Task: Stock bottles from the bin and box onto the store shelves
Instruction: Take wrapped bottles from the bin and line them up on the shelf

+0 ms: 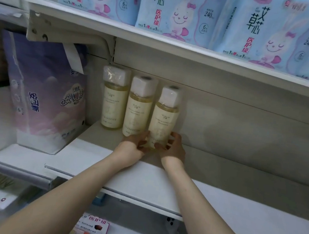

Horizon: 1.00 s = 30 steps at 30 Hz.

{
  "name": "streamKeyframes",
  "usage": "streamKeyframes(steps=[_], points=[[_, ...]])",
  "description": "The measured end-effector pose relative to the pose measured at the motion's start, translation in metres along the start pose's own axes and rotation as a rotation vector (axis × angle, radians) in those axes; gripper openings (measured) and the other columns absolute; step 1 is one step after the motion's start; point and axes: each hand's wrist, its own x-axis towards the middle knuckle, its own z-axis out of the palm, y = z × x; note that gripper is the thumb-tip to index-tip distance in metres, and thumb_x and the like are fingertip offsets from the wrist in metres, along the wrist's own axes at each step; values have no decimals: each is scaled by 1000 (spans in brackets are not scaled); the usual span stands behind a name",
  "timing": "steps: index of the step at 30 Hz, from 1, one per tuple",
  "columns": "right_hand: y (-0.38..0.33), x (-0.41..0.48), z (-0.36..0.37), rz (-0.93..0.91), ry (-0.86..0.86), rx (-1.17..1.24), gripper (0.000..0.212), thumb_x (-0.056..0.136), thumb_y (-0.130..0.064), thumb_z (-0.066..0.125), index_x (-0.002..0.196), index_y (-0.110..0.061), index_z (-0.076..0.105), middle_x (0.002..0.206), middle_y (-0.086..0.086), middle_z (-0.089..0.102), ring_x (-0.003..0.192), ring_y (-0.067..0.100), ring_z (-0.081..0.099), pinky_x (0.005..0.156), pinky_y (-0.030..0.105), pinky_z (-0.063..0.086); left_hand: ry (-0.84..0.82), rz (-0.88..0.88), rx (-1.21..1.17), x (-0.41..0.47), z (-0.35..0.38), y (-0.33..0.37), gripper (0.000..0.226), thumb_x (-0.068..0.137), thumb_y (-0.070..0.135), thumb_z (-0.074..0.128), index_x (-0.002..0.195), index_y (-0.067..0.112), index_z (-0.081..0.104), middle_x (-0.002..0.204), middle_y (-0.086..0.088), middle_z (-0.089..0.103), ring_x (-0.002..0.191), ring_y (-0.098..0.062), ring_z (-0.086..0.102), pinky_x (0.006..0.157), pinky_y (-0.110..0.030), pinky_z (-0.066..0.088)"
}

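Three in a row on the shelf (219, 182), L end, against the back panel (245, 117): first bottle (113, 99), second bottle (138, 105), third bottle (164, 118). All upright, caps up, labels facing out, each just beside the next. Judged: fronted so labels read from the aisle, and started at the L corner so the row fills rightwards.

Third bottle sits a bit fwd of the other two. Its base is hidden by fingers, so can't tell if it's fully set down.

L hand (133, 143) has fingers curled round the lower-left of the third bottle. R hand (173, 145) has fingers curled round the lower-right. Both grip low, near the base. Judged reason: a two-hand low hold steadies a tall narrow bottle and lets it be squared vs its neighbour w/o tipping.

Counts:
- bottles: 3
- hands: 2, both on the same bottle
- blue packs (179, 14) on upper shelf (176, 48): 3 w/ faces readable, plus part of another at R edge
- purple pack (43, 93): 1, in the bay to the L
- bin, box: not in view

Judged: the row takes only the L part of the shelf, so stocking is early.
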Motion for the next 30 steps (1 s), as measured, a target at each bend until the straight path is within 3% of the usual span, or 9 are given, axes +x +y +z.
streamKeyframes(steps=[4,9,12,15,19,22,25,27,30], points=[[-6,-29,-1,34,13,51,55,87,-14,70,135,-21,43,112,-2,64,102,18,64,93,35,53,-20,54,77,-20,-10,3,56,91,9,63,143,23,48,136,-1,59,123,-9,56,101,-19,41],[-17,-80,3,-21,65,0,51,90,-17,68,136,-17,46,119,1,65,111,19,62,96,33,50,35,169,31,-58,-31,8,42,92,6,63,133,15,58,129,2,63,118,-8,58,97,-16,42],[-25,-116,12,-59,129,24,46,89,-12,68,132,-18,50,114,-1,63,108,18,61,98,37,50,49,226,-29,-87,-48,5,42,91,3,62,130,18,61,124,3,67,116,-7,61,99,-18,46],[-34,-154,20,-79,189,55,43,90,-7,65,130,-19,53,108,-4,61,97,12,59,92,27,49,68,247,-56,-121,-65,0,38,92,2,61,126,18,63,117,5,69,111,-5,62,94,-12,47],[-40,-208,36,-99,225,89,36,91,-4,63,124,-17,57,103,-2,62,81,3,58,80,17,47,71,250,-70,-169,-86,-14,35,92,2,60,123,17,65,112,4,70,106,-3,63,93,-13,49],[-31,-244,53,-140,236,82,33,91,-3,63,120,-18,59,102,-1,64,87,7,60,70,5,43,61,263,-87,-205,-101,-31,35,91,-1,61,122,14,65,110,1,71,104,-3,64,93,-13,49],[-14,-280,75,-152,185,48,33,91,-4,64,119,-19,59,102,-5,64,92,9,61,74,7,46,59,232,-74,-240,-109,-56,36,90,-2,62,122,14,66,108,7,69,97,10,61,88,-3,43],[3,-302,91,-146,137,29,33,91,-4,63,119,-20,59,105,-7,64,92,6,61,78,11,47,52,180,-78,-258,-109,-80,36,89,-2,62,120,15,67,107,8,69,93,17,59,86,-3,44],[36,-330,118,-99,67,-4,32,90,-3,63,117,-21,61,103,-13,64,88,-3,60,78,10,47,35,77,-95,-284,-102,-122,34,89,0,64,116,19,68,103,7,70,96,7,64,89,-12,49]])
